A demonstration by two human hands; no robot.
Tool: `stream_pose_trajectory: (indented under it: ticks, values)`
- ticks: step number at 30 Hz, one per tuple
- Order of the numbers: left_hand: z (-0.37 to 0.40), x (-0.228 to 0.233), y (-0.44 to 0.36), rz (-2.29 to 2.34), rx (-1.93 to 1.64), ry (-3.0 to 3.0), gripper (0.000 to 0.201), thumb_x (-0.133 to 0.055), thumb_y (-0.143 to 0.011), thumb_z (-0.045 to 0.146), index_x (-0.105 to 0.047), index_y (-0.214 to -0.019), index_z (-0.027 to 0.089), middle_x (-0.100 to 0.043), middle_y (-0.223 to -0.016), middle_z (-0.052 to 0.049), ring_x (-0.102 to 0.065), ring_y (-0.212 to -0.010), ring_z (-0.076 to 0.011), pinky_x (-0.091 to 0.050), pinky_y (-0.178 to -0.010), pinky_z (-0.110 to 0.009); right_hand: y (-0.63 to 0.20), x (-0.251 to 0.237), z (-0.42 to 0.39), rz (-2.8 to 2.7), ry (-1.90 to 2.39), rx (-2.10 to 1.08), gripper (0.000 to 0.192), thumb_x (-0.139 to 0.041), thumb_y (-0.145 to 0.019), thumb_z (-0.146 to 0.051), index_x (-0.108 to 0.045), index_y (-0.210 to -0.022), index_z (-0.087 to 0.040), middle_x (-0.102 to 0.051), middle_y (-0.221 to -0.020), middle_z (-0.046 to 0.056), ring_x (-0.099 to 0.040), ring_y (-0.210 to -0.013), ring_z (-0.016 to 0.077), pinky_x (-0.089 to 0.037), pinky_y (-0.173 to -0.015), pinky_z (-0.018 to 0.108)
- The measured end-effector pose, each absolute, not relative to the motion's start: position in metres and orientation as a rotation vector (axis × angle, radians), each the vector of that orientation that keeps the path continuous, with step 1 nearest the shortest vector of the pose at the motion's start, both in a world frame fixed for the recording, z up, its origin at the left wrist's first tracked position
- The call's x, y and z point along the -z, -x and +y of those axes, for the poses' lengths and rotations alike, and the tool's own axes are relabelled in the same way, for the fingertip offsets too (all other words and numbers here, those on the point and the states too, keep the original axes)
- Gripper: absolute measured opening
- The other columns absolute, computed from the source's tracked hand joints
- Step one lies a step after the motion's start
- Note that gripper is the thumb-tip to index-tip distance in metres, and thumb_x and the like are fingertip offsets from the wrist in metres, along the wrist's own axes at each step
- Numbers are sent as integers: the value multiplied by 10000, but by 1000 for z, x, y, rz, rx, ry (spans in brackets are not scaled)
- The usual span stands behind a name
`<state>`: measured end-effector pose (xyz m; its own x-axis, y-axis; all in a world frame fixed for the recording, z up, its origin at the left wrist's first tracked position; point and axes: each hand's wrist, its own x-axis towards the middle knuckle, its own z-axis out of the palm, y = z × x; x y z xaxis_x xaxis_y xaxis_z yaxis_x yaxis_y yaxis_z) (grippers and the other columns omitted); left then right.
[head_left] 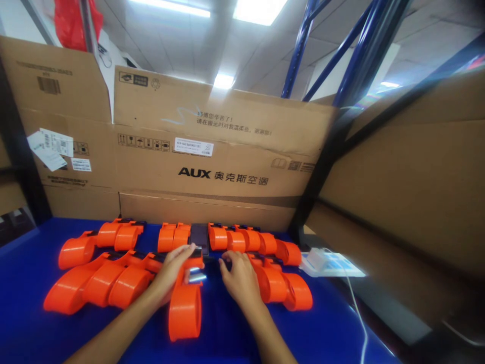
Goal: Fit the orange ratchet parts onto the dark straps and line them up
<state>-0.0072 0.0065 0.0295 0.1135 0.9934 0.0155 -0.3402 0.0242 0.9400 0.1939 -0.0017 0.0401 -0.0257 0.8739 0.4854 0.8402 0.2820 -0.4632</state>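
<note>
Left hand (172,273) is pinching the metal end of the near orange tape dispenser (185,306), right hand (238,278) resting flat beside it, looks like light stiff plastic, best grabbed by the handle.

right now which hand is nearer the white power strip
Right. The right hand lies just left of the white power strip, with orange parts between them; the left hand is farther left, on another orange part.

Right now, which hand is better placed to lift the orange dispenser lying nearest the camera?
Left. The left hand already rests on the orange dispenser's top end; the right hand lies beside it on the blue table.
</note>
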Motion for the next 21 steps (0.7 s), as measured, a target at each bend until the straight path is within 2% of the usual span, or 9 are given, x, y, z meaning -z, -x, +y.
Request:
stream_pose_trajectory:
  ticks: [3, 5, 7, 11, 15, 17, 19, 21]
  values:
    - [7, -28, 6, 867, -1208, -1053, 493, -675, -788, 590, -663, -989, 140, -675, -741, -40, -443, -328, -50, -288, -323, -180, -187, -47, -5, -1819, 1231, -217, 173, -582, -909, -310, -694, -1009, -225, -705, -984, 74, -631, -934, 242, -483, -828, 350]
    - [7, -27, 5, 858, -1193, -1075, 487, -688, -780, 577, -663, -1002, 144, -675, -754, -36, -444, -328, -47, -293, -323, -180, -180, -53, -9, -1861, 1035, -351, 273, -590, -913, -320, -667, -1164, -243, -695, -1069, 72, -636, -938, 227, -501, -799, 332]
    - [6, -26, 4, 850, -1194, -1091, 464, -702, -776, 556, -659, -1006, 155, -668, -766, -22, -445, -329, -44, -297, -323, -180, -175, -57, -13, -1917, 916, -446, 330, -603, -913, -312, -644, -1237, -264, -673, -1137, 75, -630, -972, 222, -506, -792, 321]
    - [1, -26, 2, 837, -1202, -1085, 402, -704, -789, 511, -644, -999, 173, -648, -740, 6, -459, -338, -51, -307, -335, -183, -169, -57, -15, -1922, 874, -508, 281, -598, -923, -299, -682, -1188, -258, -678, -1089, 73, -619, -958, 214, -500, -791, 313]
    - [-4, -33, 1, 665, -1173, -978, 400, -773, -739, 367, -620, -1060, 182, -658, -732, 8, -567, -466, -94, -412, -456, -196, -171, -50, -9, -1822, 943, -473, 281, -605, -914, -321, -692, -1172, -252, -687, -1015, 60, -596, -786, 184, -485, -696, 292]
    - [-4, -35, 2, 631, -1187, -950, 422, -783, -723, 318, -613, -1082, 175, -655, -659, 12, -586, -496, -112, -432, -504, -203, -174, -46, -5, -1761, 976, -444, 286, -611, -906, -343, -699, -1158, -240, -682, -960, 53, -569, -716, 172, -474, -656, 285]
    - [-1, -36, 6, 699, -1251, -909, 361, -775, -726, 324, -621, -1012, 166, -632, -561, 19, -564, -457, -118, -403, -476, -198, -176, -43, -1, -1700, 1009, -412, 295, -614, -901, -367, -702, -1143, -223, -664, -898, 47, -551, -686, 168, -466, -636, 282]
    - [3, -35, 13, 771, -1274, -793, 276, -760, -730, 373, -610, -831, 164, -593, -487, 23, -518, -396, -115, -355, -423, -200, -180, -42, 2, -1639, 1047, -365, 305, -609, -901, -382, -695, -1139, -210, -639, -854, 42, -547, -688, 175, -469, -640, 287]
